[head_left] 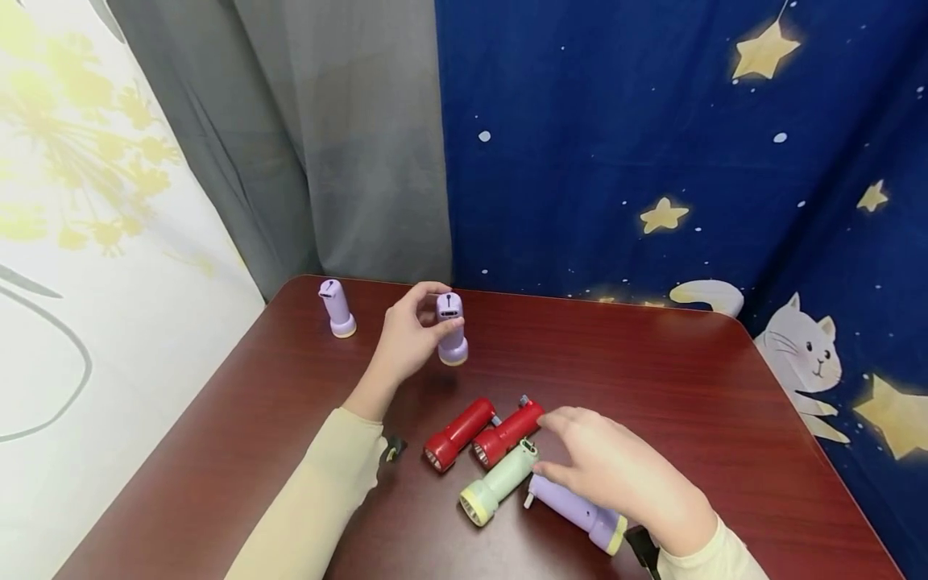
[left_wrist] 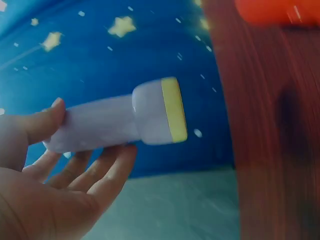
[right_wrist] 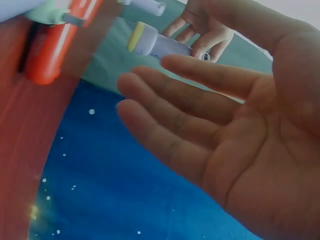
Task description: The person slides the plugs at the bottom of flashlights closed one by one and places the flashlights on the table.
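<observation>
My left hand (head_left: 409,334) pinches the tail end of a purple flashlight (head_left: 453,342), which is upright with its head down. In the left wrist view, the thumb lies on one side of this flashlight (left_wrist: 107,122) and the fingers on the other, its yellow rim pointing at the table. Fingers extended and palm bare, my right hand (right_wrist: 235,135) hovers over the near right part of the table. Close by its fingertips lie a red flashlight (head_left: 507,435), a green flashlight (head_left: 500,483) and another purple flashlight (head_left: 576,507), partly overlapped by the hand.
At the back left of the brown table (head_left: 616,362), a purple flashlight (head_left: 337,310) stands head down. Another red flashlight (head_left: 458,433) lies on its side left of the first red one. Grey (head_left: 377,145) and blue (head_left: 616,145) curtains hang behind the far edge.
</observation>
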### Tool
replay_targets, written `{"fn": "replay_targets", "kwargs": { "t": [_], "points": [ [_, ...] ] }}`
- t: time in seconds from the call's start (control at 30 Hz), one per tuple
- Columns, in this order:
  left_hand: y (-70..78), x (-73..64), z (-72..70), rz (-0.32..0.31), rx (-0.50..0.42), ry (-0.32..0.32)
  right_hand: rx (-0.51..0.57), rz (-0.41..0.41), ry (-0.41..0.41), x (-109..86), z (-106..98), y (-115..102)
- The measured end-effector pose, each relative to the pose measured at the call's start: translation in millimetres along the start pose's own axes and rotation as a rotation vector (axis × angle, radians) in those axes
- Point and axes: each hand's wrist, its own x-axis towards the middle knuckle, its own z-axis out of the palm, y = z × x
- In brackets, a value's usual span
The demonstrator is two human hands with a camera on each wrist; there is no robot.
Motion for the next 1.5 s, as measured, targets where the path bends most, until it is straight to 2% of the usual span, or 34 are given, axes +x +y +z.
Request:
{"fn": "replay_targets", "kwargs": {
  "t": [0.17, 0.23, 0.4, 0.57, 0.8, 0.93, 1.1, 1.37, 1.5],
  "points": [
    [-23.7, 25.0, -12.6, -0.031, 0.096, 0.076, -0.057, -0.012, -0.071, -4.7, 12.0, 8.5],
    [-33.3, 34.9, -18.9, -0.047, 0.128, 0.097, -0.076, -0.036, -0.075, -6.0, 15.6, 11.4],
    [-52.8, 53.7, -33.8, -0.101, 0.173, 0.095, -0.089, -0.071, -0.088, -7.6, 21.8, 16.2],
    [-71.6, 61.1, -46.4, -0.147, 0.228, 0.072, -0.087, -0.048, -0.123, -7.6, 26.2, 18.1],
    [-97.3, 60.4, -62.5, -0.17, 0.316, 0.065, -0.058, 0.022, -0.165, -5.5, 33.1, 19.6],
    [-103.0, 62.4, -69.4, -0.149, 0.322, 0.046, -0.044, 0.039, -0.181, -5.3, 35.7, 20.5],
    [-102.0, 64.4, -74.4, -0.145, 0.346, 0.032, -0.048, 0.038, -0.196, -5.3, 36.8, 19.7],
    [-98.1, 62.5, -78.9, -0.159, 0.359, 0.067, -0.045, 0.061, -0.21, -3.0, 38.0, 16.2],
    [-99.8, 61.5, -81.6, -0.171, 0.366, 0.08, -0.044, 0.043, -0.194, -2.9, 40.2, 15.9]
  ]
}}
